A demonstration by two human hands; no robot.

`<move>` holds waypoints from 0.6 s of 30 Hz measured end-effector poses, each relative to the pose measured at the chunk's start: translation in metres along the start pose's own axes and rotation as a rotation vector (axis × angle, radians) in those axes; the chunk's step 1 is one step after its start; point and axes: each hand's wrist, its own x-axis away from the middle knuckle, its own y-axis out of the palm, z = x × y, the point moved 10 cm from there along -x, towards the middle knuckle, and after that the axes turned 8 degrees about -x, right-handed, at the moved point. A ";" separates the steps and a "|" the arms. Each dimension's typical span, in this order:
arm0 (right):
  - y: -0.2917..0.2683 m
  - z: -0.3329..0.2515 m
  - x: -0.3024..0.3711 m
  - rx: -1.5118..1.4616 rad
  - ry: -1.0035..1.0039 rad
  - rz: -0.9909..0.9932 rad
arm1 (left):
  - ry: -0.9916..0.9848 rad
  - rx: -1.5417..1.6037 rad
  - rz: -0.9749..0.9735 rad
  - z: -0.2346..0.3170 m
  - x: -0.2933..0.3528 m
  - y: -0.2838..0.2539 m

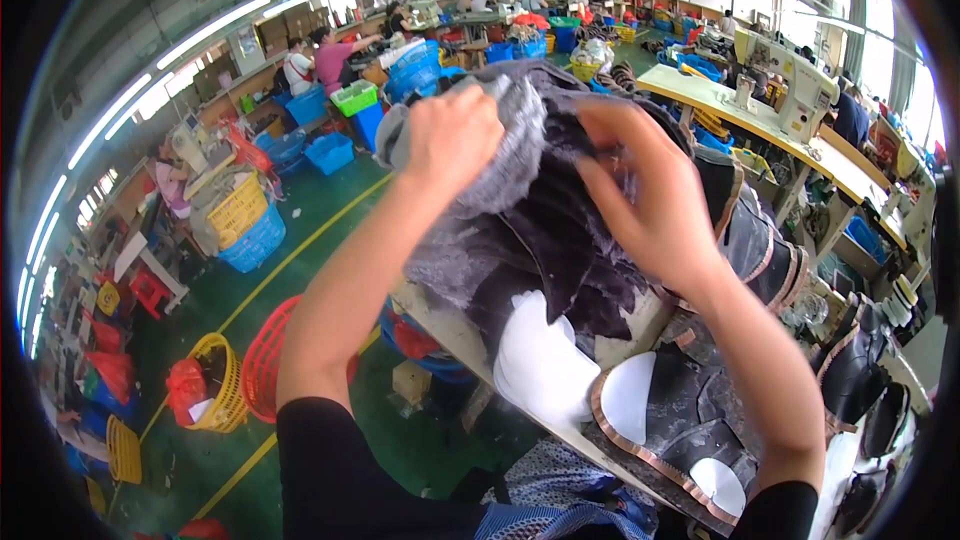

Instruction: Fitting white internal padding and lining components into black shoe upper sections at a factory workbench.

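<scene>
My left hand [455,135] is closed on a grey fluffy fur piece [515,155], lifted at the left of a dark heap. My right hand [645,195] is slightly blurred, its thumb and fingers apart over the dark fur-lined pieces [570,240]. I see nothing held in it; whether its fingertips touch the heap I cannot tell. Several white pads [540,360] lie on the bench just in front of the heap. Beside them, a black boot upper piece [690,420] with a brown edge and white inserts lies flat.
More black upper pieces [755,240] stand along the bench's right side. A sewing machine [800,90] sits on a table at the right. A red basket [268,360] and a yellow basket [215,385] stand on the green floor at left. Other people work farther back.
</scene>
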 end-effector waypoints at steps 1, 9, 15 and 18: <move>0.020 0.007 -0.025 0.153 -0.125 -0.005 | 0.078 -0.013 0.046 0.007 0.006 0.000; 0.102 0.138 -0.104 0.460 0.214 -0.182 | 0.185 -0.170 0.142 0.037 0.016 -0.009; -0.016 0.196 -0.117 -0.413 0.434 0.577 | 0.249 -0.056 -0.074 0.028 0.034 0.073; -0.084 0.152 -0.129 -0.345 0.253 0.657 | -0.079 0.404 -0.263 -0.012 0.030 0.084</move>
